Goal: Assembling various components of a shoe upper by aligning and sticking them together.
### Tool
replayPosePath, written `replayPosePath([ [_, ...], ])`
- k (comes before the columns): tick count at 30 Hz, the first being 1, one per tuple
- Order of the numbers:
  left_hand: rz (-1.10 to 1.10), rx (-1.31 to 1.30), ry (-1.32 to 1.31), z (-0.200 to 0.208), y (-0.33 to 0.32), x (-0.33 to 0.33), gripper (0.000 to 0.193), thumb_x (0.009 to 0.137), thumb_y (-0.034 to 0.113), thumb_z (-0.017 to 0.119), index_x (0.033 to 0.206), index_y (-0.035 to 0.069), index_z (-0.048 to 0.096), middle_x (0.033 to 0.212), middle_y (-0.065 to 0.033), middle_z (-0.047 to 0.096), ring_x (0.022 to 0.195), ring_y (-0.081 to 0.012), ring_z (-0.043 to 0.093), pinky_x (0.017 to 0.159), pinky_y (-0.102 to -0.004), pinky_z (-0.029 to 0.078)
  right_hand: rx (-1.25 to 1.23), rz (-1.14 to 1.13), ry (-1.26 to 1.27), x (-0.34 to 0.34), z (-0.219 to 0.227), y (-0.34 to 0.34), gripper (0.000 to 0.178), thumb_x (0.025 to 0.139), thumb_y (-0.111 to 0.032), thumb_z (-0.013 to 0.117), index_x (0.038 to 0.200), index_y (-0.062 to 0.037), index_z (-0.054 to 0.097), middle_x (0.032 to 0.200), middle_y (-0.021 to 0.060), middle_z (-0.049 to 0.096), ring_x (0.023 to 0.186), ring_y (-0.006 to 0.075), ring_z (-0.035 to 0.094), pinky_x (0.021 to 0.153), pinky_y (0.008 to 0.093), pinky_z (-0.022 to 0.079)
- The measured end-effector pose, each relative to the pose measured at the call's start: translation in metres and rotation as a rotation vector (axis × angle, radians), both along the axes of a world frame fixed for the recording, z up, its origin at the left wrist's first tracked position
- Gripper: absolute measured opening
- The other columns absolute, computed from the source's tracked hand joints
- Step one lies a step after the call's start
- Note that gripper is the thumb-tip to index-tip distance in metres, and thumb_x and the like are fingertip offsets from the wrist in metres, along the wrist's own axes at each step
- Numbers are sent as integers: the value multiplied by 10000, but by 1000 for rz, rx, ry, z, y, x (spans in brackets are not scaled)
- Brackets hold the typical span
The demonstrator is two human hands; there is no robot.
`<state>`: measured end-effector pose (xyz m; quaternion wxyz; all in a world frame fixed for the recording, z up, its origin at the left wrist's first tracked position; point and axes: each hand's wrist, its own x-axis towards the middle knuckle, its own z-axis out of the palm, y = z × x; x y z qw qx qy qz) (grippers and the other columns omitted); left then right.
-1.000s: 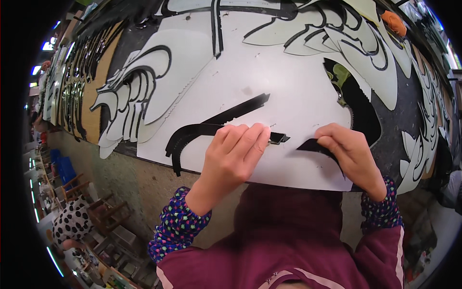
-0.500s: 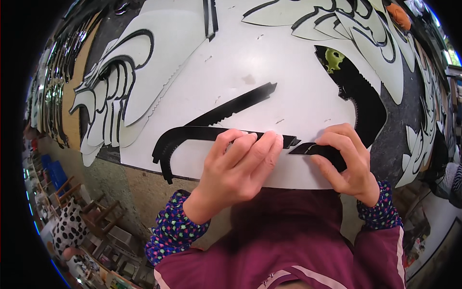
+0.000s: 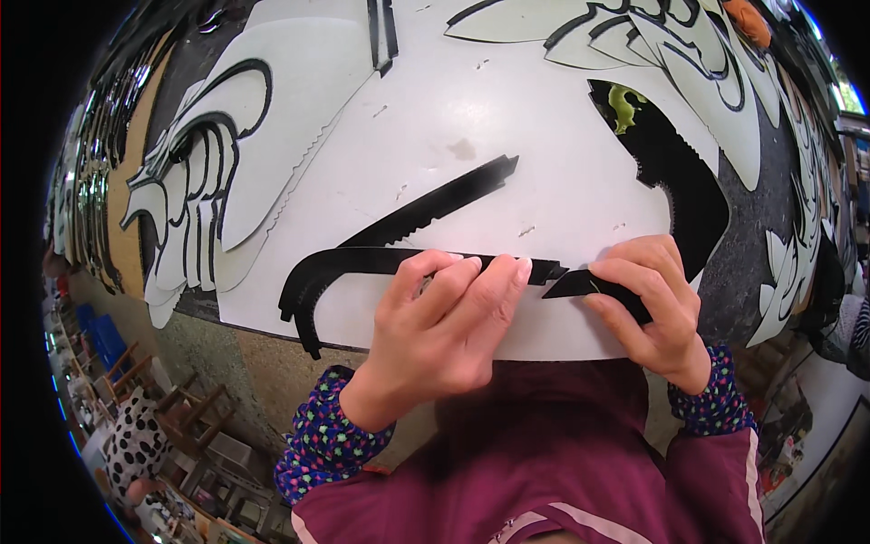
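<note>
My left hand point(image 3: 444, 326) has its fingers bent over a long black curved strip point(image 3: 349, 258), fingertips pressed along its straight part; its thumb is hidden. The strip hooks downward at its left end, where another dark edge lies beneath it. Between thumb and fingers, my right hand point(image 3: 651, 308) pinches a smaller black curved piece point(image 3: 573, 283). That piece's pointed tip lies close by the strip's right end; whether they touch I cannot tell. Behind my left hand lies another black strip point(image 3: 444, 199) with a jagged edge. Beyond my right hand is a broad black curved piece point(image 3: 684, 186) bearing a yellow-green shiny patch point(image 3: 624, 108).
The white board point(image 3: 453, 104) reaches to my body. Stacked white shapes with dark edges point(image 3: 204, 172) lie at left, and more white shapes point(image 3: 698, 77) at far right. A narrow black strip point(image 3: 382, 36) lies at the far edge. Wooden stools point(image 3: 195, 412) stand on the floor at left.
The view has shifted slightly, so the board sits a little further left in it. Both hands keep their hold with almost no movement.
</note>
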<state>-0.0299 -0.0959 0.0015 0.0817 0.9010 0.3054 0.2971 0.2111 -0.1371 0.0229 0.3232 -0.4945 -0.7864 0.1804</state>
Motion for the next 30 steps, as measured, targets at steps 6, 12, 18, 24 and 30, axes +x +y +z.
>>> replayPosePath([
  [6, 10, 24, -28, -4, -1, -2, 421, 657, 16, 641, 1060, 7, 762, 1035, -53, 673, 870, -184, 581, 775, -341, 501, 15, -5, -18, -4, 0, 1, 370, 712, -12, 823, 1047, 12, 666, 952, 133, 640, 831, 288, 596, 710, 355, 495],
  [12, -2, 21, -41, -4, 0, -2, 418, 653, 17, 647, 1055, 3, 761, 1036, -52, 671, 868, -186, 581, 777, -341, 502, 23, -6, -44, -4, 1, 1, 372, 705, -3, 823, 1046, 9, 673, 958, 132, 640, 840, 288, 593, 716, 355, 498],
  [18, -17, 5, -53, -4, 0, 0, 412, 654, 15, 652, 1052, 2, 760, 1040, -51, 667, 867, -189, 589, 778, -346, 503, 24, -6, -54, -2, 1, 1, 369, 701, 2, 822, 1043, 7, 682, 962, 126, 634, 850, 286, 591, 718, 355, 500],
  [24, 10, -10, -52, -4, -1, 1, 283, 736, 27, 676, 1009, 7, 750, 1028, -40, 665, 864, -174, 582, 786, -355, 490, 37, 9, -57, -1, 1, 4, 369, 694, 1, 827, 1035, 9, 686, 960, 123, 629, 846, 281, 593, 712, 355, 506],
  [30, 15, 2, -56, -3, 0, -1, 404, 654, 6, 662, 1046, 1, 762, 1044, -45, 672, 871, -188, 591, 762, -342, 501, 35, 60, -58, 4, 1, 6, 374, 682, 10, 829, 1029, 15, 690, 950, 124, 634, 827, 280, 597, 694, 352, 507],
])
